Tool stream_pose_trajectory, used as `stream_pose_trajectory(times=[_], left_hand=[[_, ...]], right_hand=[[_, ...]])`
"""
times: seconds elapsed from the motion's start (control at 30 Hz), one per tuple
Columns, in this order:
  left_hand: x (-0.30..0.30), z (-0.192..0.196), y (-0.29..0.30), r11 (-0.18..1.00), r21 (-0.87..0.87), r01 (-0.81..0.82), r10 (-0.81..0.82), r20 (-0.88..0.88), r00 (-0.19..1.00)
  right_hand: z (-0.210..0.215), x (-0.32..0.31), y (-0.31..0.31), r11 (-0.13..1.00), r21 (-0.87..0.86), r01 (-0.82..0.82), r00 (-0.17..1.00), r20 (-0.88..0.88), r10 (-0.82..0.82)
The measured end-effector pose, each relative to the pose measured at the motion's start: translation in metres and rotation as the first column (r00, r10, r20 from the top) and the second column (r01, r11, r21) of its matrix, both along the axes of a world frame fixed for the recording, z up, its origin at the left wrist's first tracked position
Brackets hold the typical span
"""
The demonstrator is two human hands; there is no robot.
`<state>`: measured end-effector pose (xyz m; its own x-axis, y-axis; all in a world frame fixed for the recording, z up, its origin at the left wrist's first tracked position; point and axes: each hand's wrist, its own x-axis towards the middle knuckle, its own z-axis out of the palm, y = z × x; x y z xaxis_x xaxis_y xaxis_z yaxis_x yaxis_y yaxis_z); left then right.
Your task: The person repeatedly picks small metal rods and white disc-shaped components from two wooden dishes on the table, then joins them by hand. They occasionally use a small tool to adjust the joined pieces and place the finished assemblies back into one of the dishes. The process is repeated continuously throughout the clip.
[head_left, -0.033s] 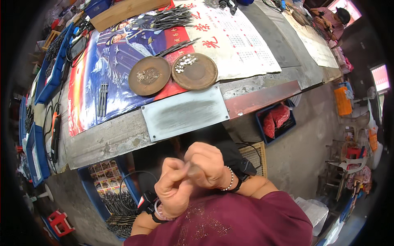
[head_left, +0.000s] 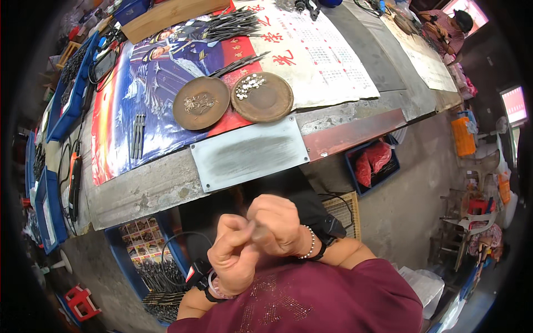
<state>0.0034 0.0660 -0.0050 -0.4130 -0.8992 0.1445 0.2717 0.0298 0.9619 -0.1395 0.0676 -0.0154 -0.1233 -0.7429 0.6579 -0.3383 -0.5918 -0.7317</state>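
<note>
My left hand (head_left: 233,255) and my right hand (head_left: 278,223) meet fingertip to fingertip in front of my maroon shirt, below the table edge. Both are closed in a pinch; whatever they hold is hidden by the fingers and slightly blurred. Beyond them, a pale metal plate (head_left: 205,180) with a dark smudged middle is fixed to the table's front edge. Behind it stand two round brown dishes: the left dish (head_left: 186,116) holds small thin metallic pieces, the right dish (head_left: 275,105) small white and shiny bits.
Several dark slim rods (head_left: 138,136) lie on the poster-covered table (head_left: 161,175), with a larger bundle (head_left: 233,25) farther back. Blue bins (head_left: 51,211) line the left side. Under the table is a blue crate (head_left: 363,190) with red bags. A person (head_left: 448,39) sits at the far right.
</note>
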Motion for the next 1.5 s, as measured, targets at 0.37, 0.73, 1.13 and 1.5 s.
stream_pose_trajectory(times=[0.37, 0.73, 1.13, 1.5], left_hand=[[0.0, 0.005, -0.003, 0.997, 0.072, 0.035, -0.036, 0.0, 0.999], [0.002, 0.007, -0.005, 0.963, 0.224, 0.148, -0.114, -0.16, 0.981], [0.009, 0.007, -0.008, 0.969, 0.227, 0.097, -0.03, -0.282, 0.959], [0.013, 0.005, -0.009, 0.978, 0.208, -0.036, 0.073, -0.173, 0.982]], right_hand=[[0.008, -0.018, -0.014, 0.996, 0.051, 0.073, 0.997, 0.036, -0.075], [0.016, -0.007, -0.001, 0.94, 0.322, 0.107, 0.876, 0.417, -0.243], [0.016, 0.003, -0.001, 0.922, 0.386, 0.004, 0.935, 0.325, -0.14], [0.013, 0.008, -0.012, 0.904, 0.35, -0.244, 0.969, 0.111, 0.219]])
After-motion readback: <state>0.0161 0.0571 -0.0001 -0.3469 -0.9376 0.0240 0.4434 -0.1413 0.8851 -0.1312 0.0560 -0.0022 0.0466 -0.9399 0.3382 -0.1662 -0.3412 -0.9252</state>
